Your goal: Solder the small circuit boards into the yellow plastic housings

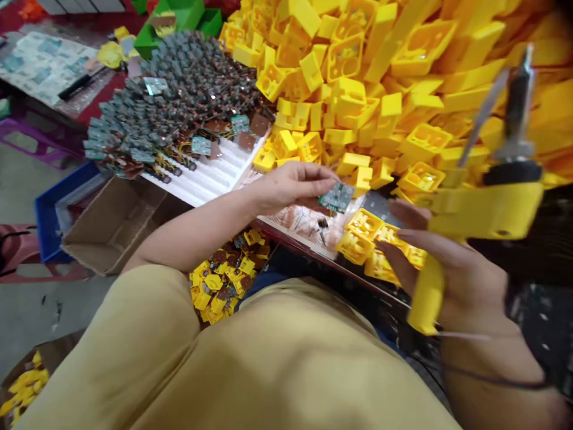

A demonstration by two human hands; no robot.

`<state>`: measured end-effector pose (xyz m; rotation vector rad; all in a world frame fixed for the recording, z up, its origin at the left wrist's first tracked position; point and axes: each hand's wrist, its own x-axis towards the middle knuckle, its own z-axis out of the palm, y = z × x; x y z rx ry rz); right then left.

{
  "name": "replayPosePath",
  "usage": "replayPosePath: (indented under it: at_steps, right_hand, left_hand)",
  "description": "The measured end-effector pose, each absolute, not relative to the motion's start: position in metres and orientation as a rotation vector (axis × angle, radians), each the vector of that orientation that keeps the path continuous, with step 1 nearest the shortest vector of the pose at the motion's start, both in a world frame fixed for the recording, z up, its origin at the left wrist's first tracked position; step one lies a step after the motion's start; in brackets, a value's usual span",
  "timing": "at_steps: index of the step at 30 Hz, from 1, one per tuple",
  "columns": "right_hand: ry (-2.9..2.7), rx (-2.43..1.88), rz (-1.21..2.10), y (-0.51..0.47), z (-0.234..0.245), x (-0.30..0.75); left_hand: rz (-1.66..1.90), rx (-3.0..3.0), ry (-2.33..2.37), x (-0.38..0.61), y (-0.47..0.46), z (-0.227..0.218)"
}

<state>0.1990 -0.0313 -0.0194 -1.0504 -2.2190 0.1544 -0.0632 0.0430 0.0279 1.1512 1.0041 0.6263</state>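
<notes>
My left hand (290,186) pinches a small green circuit board (336,197) by its edge, just above the table front. My right hand (452,269) is wrapped round the handle of a yellow soldering gun (483,215), whose dark barrel and metal tip point upward at the right. The board hangs a little left of the gun. Beneath them lie several yellow plastic housings (367,233) on the table's edge.
A huge heap of yellow housings (380,77) fills the back right. A pile of grey circuit boards (179,89) lies on a white corrugated sheet (210,176) at the left. A cardboard box (111,221), a blue crate (49,209) and assembled yellow parts (226,280) sit below the table.
</notes>
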Motion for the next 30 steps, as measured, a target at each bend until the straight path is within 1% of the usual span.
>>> replayPosePath:
  at_steps: [3,7,11,17,22,27,30]
  right_hand:
    - [-2.231,-0.956,0.107,-0.02,-0.014,0.184]
    - [-2.185,-0.904,-0.055,-0.017,-0.012,0.175]
    - [-2.081,-0.976,-0.23,-0.017,-0.015,0.168]
    - [-2.013,-0.985,-0.321,-0.016,-0.02,0.16]
    - [-2.049,-0.993,-0.354,-0.017,-0.024,0.153]
    - [-2.07,-0.988,-0.351,-0.019,-0.024,0.152]
    - [-2.093,-1.012,-0.382,-0.03,-0.016,0.174]
  left_hand:
    - [0.515,0.767,0.838,-0.032,0.038,0.002]
    - [0.479,0.604,0.828,-0.021,0.035,-0.012]
    - [0.524,0.78,0.789,-0.037,0.037,-0.016]
    - [0.763,1.177,0.742,-0.052,0.038,-0.015]
    - [0.956,1.049,0.688,-0.033,0.032,-0.021]
    - [0.953,0.955,0.654,-0.023,0.029,-0.023]
    - [0.884,1.214,0.772,-0.029,0.039,-0.016]
